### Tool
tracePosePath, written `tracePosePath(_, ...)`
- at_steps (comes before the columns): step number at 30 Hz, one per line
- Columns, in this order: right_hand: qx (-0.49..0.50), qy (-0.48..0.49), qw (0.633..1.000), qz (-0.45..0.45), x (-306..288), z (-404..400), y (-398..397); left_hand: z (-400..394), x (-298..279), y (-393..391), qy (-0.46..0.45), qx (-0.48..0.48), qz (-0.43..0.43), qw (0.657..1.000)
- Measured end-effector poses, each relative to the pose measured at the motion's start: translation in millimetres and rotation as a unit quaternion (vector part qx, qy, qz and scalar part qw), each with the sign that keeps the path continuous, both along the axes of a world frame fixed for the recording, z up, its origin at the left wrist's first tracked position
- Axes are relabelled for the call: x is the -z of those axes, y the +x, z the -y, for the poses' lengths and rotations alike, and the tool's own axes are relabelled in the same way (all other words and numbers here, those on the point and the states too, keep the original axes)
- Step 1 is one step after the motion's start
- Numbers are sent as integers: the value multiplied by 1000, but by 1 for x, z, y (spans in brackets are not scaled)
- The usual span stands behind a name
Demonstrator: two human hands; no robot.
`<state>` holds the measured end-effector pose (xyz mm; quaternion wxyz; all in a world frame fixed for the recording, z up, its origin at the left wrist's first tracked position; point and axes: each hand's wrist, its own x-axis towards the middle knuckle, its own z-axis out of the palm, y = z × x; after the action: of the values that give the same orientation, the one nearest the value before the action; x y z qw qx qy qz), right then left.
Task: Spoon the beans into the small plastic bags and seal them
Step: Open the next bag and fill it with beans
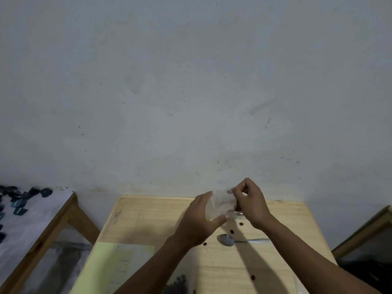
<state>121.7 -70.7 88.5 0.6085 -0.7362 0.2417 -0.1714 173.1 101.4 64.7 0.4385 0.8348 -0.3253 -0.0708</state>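
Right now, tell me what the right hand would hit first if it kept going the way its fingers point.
The right hand points left, fingers already pinching the plastic bag. Going straight on, it would press through the bag into the left hand holding the other side. Depth is hard to judge here.

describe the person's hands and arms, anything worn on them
Both arms are bare up to the frame edge: no sleeves show. The left hand and right hand carry no gloves, rings or watch that can be seen. No markings are visible in this dim light.
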Motion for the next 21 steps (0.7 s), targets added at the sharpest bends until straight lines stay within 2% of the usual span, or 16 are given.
tracePosePath(3,26,113,993,-5,-3,-4,5,1,10,-1,1,-20,65,998)
tracePosePath(5,40,151,988,-11,-6,-5,6,1,17,-1,11,-51,82,995)
tracePosePath(13,19,168,985,-24,7,6,3,1,18,-7,46,-78,135,987)
tracePosePath(21,47,140,989,-32,19,6,3,6,13,-8,81,-75,100,989)
